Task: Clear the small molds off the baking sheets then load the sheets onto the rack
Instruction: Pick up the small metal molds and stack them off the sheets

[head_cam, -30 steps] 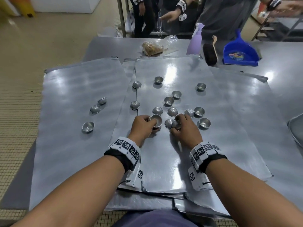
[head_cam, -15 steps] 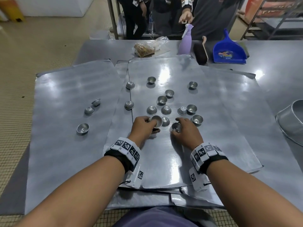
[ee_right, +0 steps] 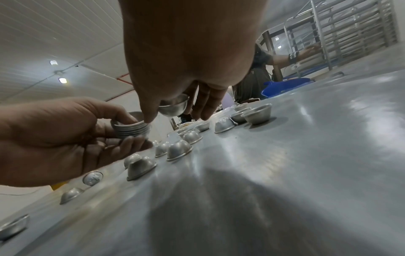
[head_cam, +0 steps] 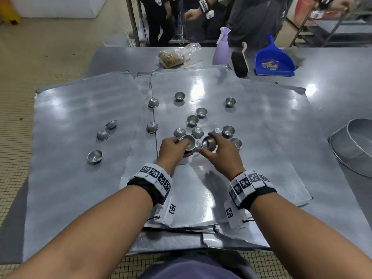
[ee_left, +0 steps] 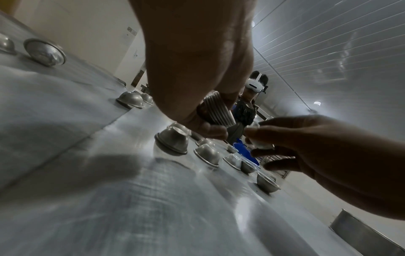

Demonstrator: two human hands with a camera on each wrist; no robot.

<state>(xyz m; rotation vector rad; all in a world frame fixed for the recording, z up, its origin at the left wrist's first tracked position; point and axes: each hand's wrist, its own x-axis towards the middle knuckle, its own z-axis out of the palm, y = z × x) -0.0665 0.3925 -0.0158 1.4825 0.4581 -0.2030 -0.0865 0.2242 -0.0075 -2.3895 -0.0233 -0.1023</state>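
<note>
Several small metal molds (head_cam: 192, 120) lie scattered on the top baking sheet (head_cam: 201, 190), some upright, some upside down. My left hand (head_cam: 173, 149) grips a nested stack of molds (head_cam: 188, 142) (ee_right: 132, 127) (ee_left: 215, 112) just above the sheet. My right hand (head_cam: 219, 151) pinches a single mold (head_cam: 209, 142) (ee_right: 174, 108), lifted off the sheet right beside the stack. Three more molds (head_cam: 95, 156) sit on the left baking sheet (head_cam: 66, 178).
A large metal pan (head_cam: 354, 146) sits at the table's right edge. At the back stand a purple spray bottle (head_cam: 221, 49), a brush (head_cam: 239, 62), a blue dustpan (head_cam: 273, 61) and a plastic bag (head_cam: 173, 57). People stand behind the table. A tray rack (ee_right: 342, 31) is far right.
My right hand has picked one mold off the sheet and raised it toward the stack in my left hand. The left hand has lifted slightly.
</note>
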